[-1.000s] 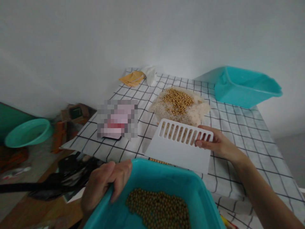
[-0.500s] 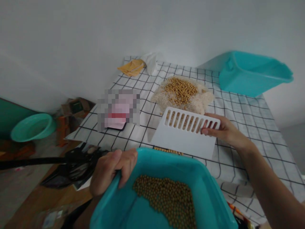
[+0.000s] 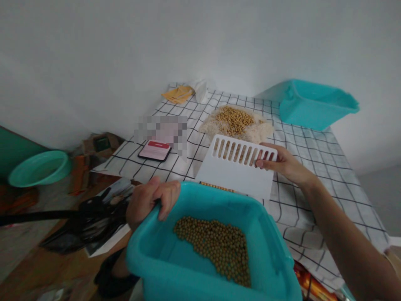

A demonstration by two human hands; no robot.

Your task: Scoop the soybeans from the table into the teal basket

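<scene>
My left hand (image 3: 154,198) is closed over the left rim of a teal plastic basin (image 3: 169,267), thumb outside and fingers curled inside. Round tan beans (image 3: 219,246) lie in a patch on the basin's floor. In my right hand (image 3: 278,163) is a flat white plastic scraper (image 3: 233,175) with a row of slots, gripped at its slotted end. The scraper slants over the cloth just behind the basin, and a line of beans (image 3: 216,187) shows by its lower edge. Behind it sits a pile of beans (image 3: 236,119) on pale, grain-like material (image 3: 260,131).
A checked cloth (image 3: 316,154) covers the table. A second teal container (image 3: 308,108) stands at the back right. On the left lies a phone (image 3: 155,150), partly blurred. Yellow cloth (image 3: 178,94) lies at the back. A green basin (image 3: 40,169) and black bags (image 3: 84,225) are off the table's left side.
The view has shifted slightly, and more of the near basin's front shows. Both hands keep their holds on the basin rim and the scraper.
</scene>
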